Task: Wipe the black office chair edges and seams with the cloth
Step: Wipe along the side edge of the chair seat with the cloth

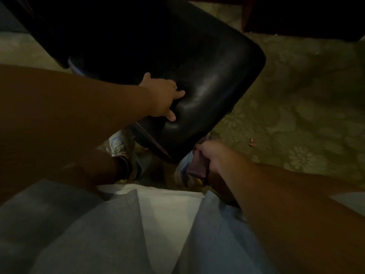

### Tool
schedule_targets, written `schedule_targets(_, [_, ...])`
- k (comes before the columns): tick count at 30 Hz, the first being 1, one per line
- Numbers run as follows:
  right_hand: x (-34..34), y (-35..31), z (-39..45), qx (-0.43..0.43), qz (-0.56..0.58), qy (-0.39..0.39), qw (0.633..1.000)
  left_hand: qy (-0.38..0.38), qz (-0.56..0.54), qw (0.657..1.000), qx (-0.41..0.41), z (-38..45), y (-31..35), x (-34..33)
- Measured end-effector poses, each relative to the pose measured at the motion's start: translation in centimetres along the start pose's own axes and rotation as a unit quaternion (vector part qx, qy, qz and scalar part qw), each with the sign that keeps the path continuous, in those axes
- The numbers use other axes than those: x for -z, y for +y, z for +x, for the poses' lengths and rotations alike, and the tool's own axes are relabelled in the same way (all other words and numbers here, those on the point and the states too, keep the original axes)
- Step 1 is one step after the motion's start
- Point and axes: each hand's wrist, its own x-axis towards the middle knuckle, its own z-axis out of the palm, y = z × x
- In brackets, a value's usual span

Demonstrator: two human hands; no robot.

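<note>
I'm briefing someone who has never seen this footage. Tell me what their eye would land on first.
The glossy black office chair fills the upper middle of the view. The left hand lies spread on its cushion near the front edge. Lower down, the right hand grips a purplish cloth at the chair's near corner, above a patterned green carpet.

No readable text, labels, brands or numbers anywhere, picture dim and blurred
</note>
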Motion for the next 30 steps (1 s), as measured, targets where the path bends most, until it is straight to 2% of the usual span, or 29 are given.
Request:
schedule_targets(5, [0.1, -0.8, -0.6, 0.000, 0.029, -0.033, 0.999, 0.000, -0.007, 1.000, -0.003, 0.0, -0.1, -0.1])
schedule_targets(12, [-0.8, 0.1, -0.6, -0.018, -0.035, 0.002, 0.999, 0.006, -0.019, 1.000, -0.008, 0.0, -0.3, -0.1])
schedule_targets(17, [-1.2, -0.4, -1.2, -0.011, -0.005, -0.036, 0.999, 0.007, -0.018, 1.000, -0.010, 0.1, -0.3, -0.2])
schedule_targets(25, [-1.5, 0.8, -1.4, -0.022, -0.034, -0.005, 0.999, 0.006, -0.016, 1.000, -0.007, 0.1, -0.2, -0.3])
schedule_targets(30, [-1.4, 0.0, -2.1, -0.028, 0.004, -0.042, 0.999, 0.010, -0.013, 1.000, -0.009, 0.3, -0.3, -0.5])
